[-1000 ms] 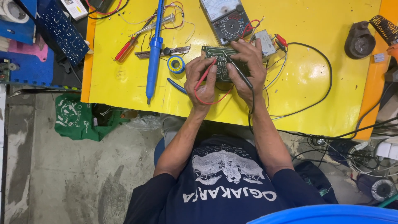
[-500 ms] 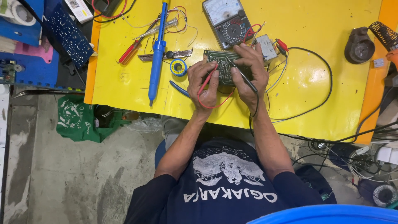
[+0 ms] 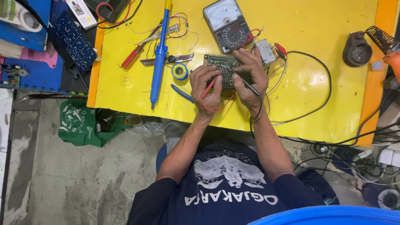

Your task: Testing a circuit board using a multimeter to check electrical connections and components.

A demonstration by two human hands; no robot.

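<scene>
A green circuit board point(image 3: 217, 62) lies on the yellow table point(image 3: 333, 41) with both my hands over it. My left hand point(image 3: 208, 89) pinches a red test probe point(image 3: 211, 84), its tip pointing at the board. My right hand point(image 3: 248, 79) grips a black test probe point(image 3: 246, 84) whose tip also touches the board. The probes' red and black leads trail away from my hands. An analog multimeter point(image 3: 227, 25) sits just beyond the board, next to a small grey box point(image 3: 265, 51).
Left of the board lie a long blue desoldering pump point(image 3: 158, 62), a solder spool point(image 3: 180, 71), a red screwdriver point(image 3: 131, 56) and blue-handled pliers point(image 3: 182, 93). A dark iron stand point(image 3: 357, 49) is at the right. A green bag point(image 3: 81, 123) lies on the floor.
Both hands stay on the board with the probes, shifting only slightly. The view has drifted a little.
</scene>
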